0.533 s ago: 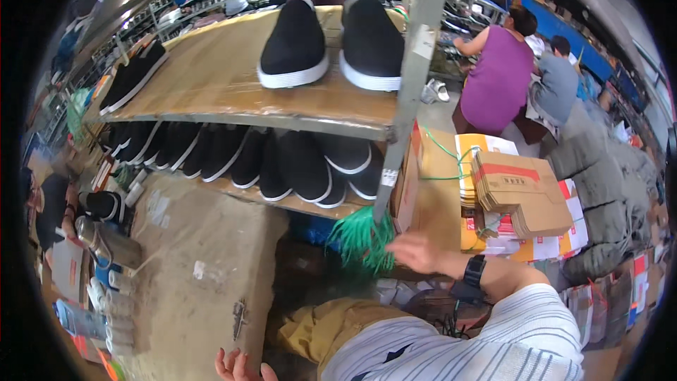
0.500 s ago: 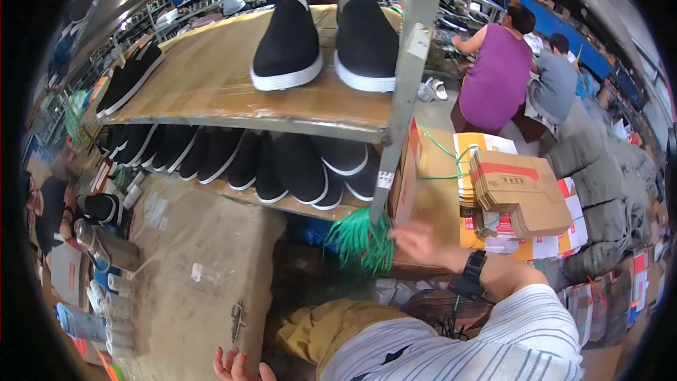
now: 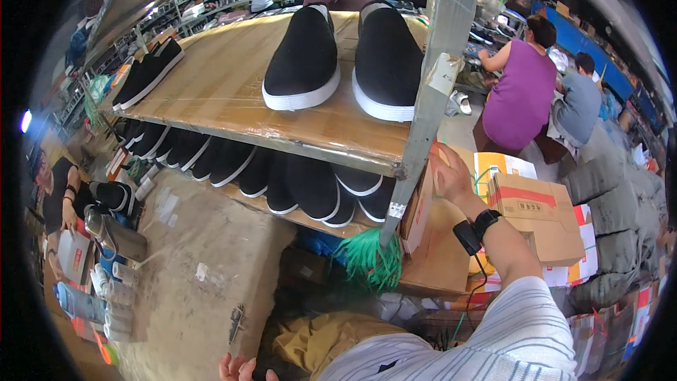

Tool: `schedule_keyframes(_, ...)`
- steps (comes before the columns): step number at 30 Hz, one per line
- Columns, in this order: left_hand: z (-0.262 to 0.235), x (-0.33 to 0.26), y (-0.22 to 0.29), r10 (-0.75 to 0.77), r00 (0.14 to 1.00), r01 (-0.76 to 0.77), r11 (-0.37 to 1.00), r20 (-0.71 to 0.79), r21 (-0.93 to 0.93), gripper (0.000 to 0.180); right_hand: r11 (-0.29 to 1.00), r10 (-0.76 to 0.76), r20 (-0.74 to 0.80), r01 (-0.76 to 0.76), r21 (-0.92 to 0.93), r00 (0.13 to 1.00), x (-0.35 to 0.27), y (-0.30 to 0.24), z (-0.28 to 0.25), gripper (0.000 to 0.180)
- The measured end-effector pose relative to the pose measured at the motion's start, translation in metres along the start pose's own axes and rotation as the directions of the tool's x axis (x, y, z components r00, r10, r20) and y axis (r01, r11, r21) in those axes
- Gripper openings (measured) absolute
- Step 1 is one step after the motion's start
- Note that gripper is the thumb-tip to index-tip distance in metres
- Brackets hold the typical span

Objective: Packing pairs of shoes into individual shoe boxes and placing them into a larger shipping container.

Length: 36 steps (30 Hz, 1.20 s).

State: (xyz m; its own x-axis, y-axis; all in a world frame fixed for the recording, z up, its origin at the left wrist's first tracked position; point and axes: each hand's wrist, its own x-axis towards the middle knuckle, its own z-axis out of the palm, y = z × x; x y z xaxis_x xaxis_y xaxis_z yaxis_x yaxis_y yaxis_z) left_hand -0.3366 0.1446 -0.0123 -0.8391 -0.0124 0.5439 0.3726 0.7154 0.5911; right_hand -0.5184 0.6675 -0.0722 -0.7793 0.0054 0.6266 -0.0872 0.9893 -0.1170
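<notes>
My right hand (image 3: 453, 175), with a black band and a small black device on its wrist, reaches to the upper edge of an upright folded carton (image 3: 419, 215) beside the metal shelf post. Its fingers look apart, and a firm grip does not show. Only the fingers of my left hand (image 3: 240, 367) show at the lower edge; they are apart and hold nothing. Just above them, a small metal tool (image 3: 235, 323) lies on the worn tabletop (image 3: 211, 240). A bunch of green ties (image 3: 370, 257) hangs at the foot of the post.
Black slip-on shoes (image 3: 302, 63) with white soles stand on the shelf (image 3: 233, 85), with several more below. Flat cartons (image 3: 536, 215) are stacked at right, beside grey bundles (image 3: 610, 197). A steel flask (image 3: 116, 233) stands at left. Several people (image 3: 518, 95) sit or stand around.
My right hand has moved up and away from the green ties to the carton's upper edge. The view has shifted slightly, so the shelf appears lower and farther right.
</notes>
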Motion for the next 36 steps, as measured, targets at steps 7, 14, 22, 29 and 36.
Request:
schedule_keyframes(7,-0.005,0.007,0.006,0.052,0.998,-0.054,0.997,0.040,0.056,0.031,0.955,-0.251,0.172,0.273,-0.115,0.953,0.010,0.051,-0.039,0.017)
schedule_keyframes(14,0.044,0.032,0.009,0.257,0.890,-0.162,0.950,0.376,-0.267,0.058,0.970,-0.207,0.047,0.211,-0.118,0.977,0.028,-0.010,-0.159,0.010)
schedule_keyframes(22,0.085,0.011,0.028,-0.301,0.879,0.470,0.676,0.369,-0.568,0.063,0.933,-0.258,-0.298,0.318,0.170,0.919,0.029,-0.229,-0.243,0.020)
schedule_keyframes(29,-0.072,-0.078,-0.092,-0.605,0.787,0.303,0.554,-0.124,-0.776,0.030,0.767,-0.597,-0.386,0.642,-0.016,0.703,0.006,-0.308,-0.174,0.027)
schedule_keyframes(36,-0.165,-0.172,-0.141,-0.855,0.404,0.371,0.478,-0.325,-0.796,0.033,0.445,-0.545,0.220,0.056,0.894,0.809,0.001,-0.445,0.006,0.090)
